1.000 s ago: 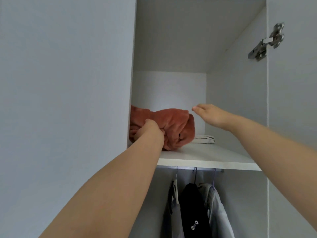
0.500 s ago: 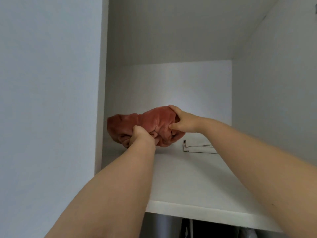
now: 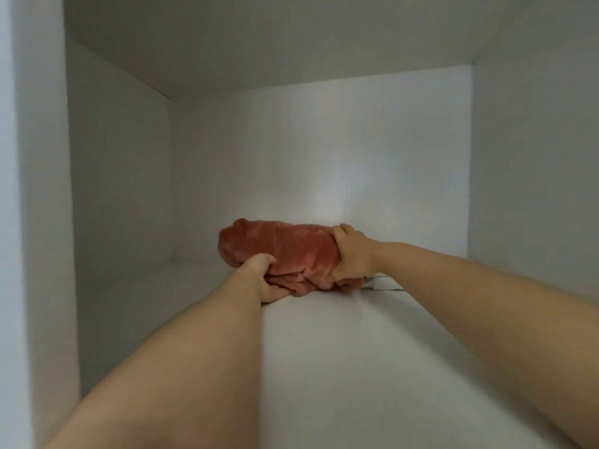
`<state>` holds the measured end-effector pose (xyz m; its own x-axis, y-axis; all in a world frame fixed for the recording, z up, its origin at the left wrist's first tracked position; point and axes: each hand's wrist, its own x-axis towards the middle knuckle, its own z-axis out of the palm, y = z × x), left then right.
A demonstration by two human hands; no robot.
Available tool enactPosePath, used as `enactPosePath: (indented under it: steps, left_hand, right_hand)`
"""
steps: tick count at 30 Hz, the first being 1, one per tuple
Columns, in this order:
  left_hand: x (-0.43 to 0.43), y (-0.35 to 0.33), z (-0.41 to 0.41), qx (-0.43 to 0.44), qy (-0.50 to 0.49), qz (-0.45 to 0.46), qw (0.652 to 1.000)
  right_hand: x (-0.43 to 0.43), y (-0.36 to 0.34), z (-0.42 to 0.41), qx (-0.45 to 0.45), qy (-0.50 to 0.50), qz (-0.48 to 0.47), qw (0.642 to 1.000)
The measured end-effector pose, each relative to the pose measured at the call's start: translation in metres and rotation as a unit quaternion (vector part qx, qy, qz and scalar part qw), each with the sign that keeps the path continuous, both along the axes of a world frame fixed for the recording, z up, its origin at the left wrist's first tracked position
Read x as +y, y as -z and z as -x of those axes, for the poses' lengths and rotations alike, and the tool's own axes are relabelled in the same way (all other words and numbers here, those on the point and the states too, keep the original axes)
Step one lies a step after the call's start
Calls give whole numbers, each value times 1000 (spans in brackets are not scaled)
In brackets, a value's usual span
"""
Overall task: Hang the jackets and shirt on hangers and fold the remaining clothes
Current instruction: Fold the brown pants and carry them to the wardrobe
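Head view shows a plush, rust-red velvety folded bundle (image 3: 285,254) on the smooth white cupboard shelf (image 3: 340,367), left hand (image 3: 264,277) gripping its near edge, right hand (image 3: 351,256) clasping its right end.

White shelf (image 3: 324,367) with rust-red folded garment (image 3: 285,251), white cloth (image 3: 384,283) beside

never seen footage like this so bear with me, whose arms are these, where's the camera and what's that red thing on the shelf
There is no machine here. These are a person's two bare arms, filmed by a wide-angle camera worn on their head, looking into a white cupboard compartment. The left hand grips the front edge of a rust-red plush garment, and the right hand grips its right end. The bundle seems to lie on the white shelf. A folded white cloth peeks out beside it.
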<state>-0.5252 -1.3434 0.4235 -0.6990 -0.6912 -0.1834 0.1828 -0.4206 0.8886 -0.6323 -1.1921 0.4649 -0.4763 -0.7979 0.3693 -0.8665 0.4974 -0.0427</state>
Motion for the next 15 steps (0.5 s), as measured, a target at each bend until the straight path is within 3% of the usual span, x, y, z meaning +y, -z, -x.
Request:
enactPosePath:
  steps: [5,8,10,11,13,14,15]
  left_hand:
    - [23,2,7,12,37,20,999]
    - [25,1,12,-9,2,36,999]
    - [22,2,18,-59,-110,80,989]
    - [18,4,18,-98,-208,146,962]
    - [9,6,16,-156,-392,347,838]
    - [11,4,13,-155,-438,433,772]
    - [15,1,12,-150,-440,501,730]
  right_hand:
    - [7,11,5,-46,-51,72,995]
    - [4,20,2,64,-51,75,994]
    - [-1,25,-4,141,-34,78,986]
    - [-4,27,-6,176,-25,70,982]
    - [-11,29,-10,244,-24,58,968]
    - [-12,31,-11,279,-34,55,958]
    - [-12,31,-13,308,-49,60,948]
